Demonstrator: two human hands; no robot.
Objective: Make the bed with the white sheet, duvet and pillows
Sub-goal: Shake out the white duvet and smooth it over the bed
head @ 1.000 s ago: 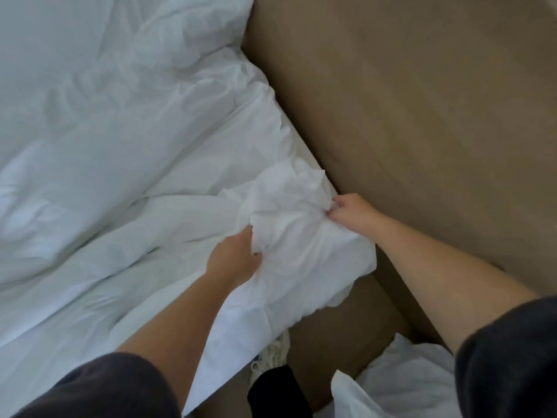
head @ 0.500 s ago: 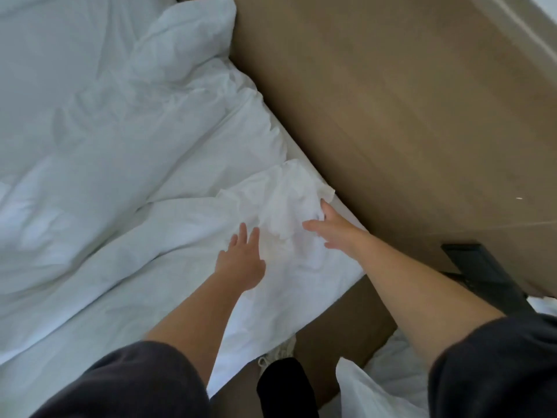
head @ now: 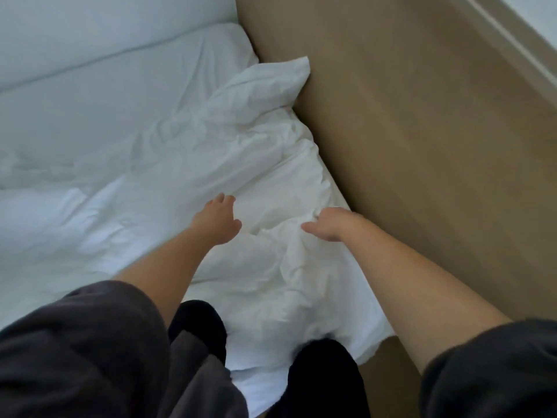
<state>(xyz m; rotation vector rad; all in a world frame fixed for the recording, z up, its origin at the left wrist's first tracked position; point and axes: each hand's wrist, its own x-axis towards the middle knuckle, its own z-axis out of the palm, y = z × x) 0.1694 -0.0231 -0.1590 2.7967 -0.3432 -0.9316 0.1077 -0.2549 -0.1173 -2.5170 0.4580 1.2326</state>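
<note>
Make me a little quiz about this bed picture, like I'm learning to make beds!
1. True or false: the bedding is all smooth and flat.
2. What runs along the bed's right side? A) a brown board B) a window C) a curtain
3. How many hands are over the bedding?

Key: 1. False, it is crumpled. 2. A. 3. Two: the left hand and the right hand.

Tan wooden surface (head: 422, 146) fills right side; white strip (head: 542, 13) top-right corner.
</note>
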